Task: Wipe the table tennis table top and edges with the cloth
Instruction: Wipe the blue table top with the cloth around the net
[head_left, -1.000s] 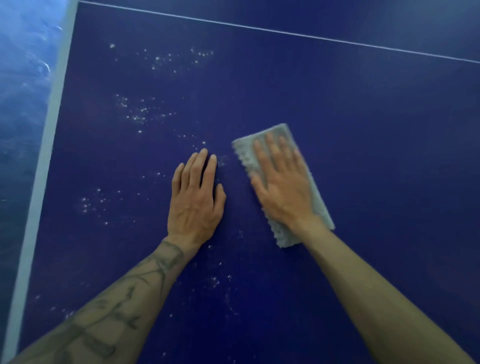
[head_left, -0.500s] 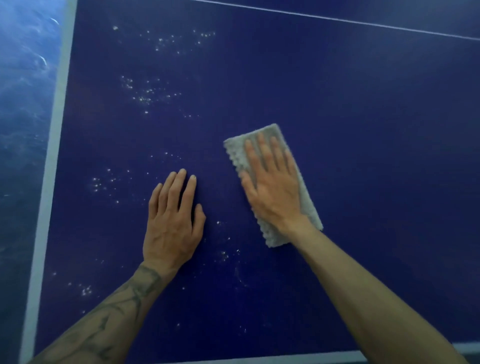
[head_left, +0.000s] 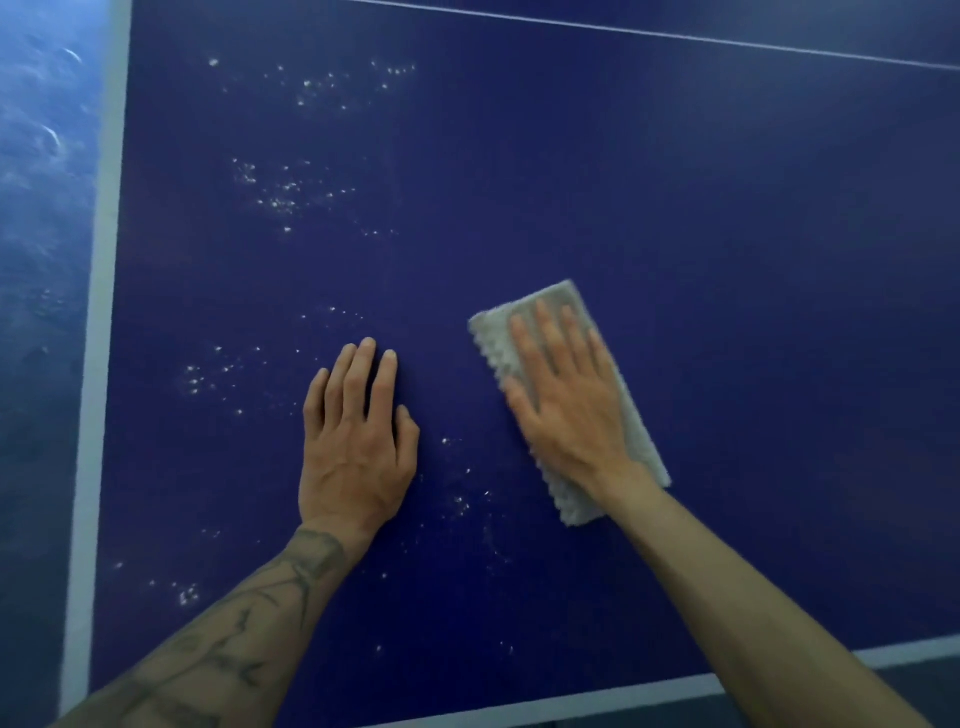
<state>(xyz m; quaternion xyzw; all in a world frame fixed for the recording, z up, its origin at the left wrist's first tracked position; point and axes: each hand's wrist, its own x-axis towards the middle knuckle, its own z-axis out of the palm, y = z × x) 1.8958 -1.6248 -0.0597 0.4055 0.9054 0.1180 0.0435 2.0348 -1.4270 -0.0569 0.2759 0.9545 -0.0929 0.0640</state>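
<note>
At the far left I see the blue floor (head_left: 41, 260), blurred, and next to it the white border line (head_left: 101, 364) that runs along the left side of the desk (head_left: 753, 260). The top of the desk is dark blue. On its left half there are many small white specks (head_left: 280, 192), in groups from the far part down to the near part, and some lie between my two arms. My left grip (head_left: 358, 447) lies flat on the bare desk top with the fingers straight and close to each other; it holds nothing. My left forearm (head_left: 249, 639), with a tattoo, comes in from the lower left corner. To the right of this, a little apart, is the grey cloth (head_left: 574, 504). It is folded to a long strip and lies flat on the desk, turned slightly at an angle. My right grip (head_left: 566, 415) presses on the cloth with the palm down and the fingers stretched out, not curled around it; the cloth shows around the fingertips and under the wrist. At the top a thin white line (head_left: 675, 35) crosses the desk, and at the bottom right is the white near edge (head_left: 623, 699).
</note>
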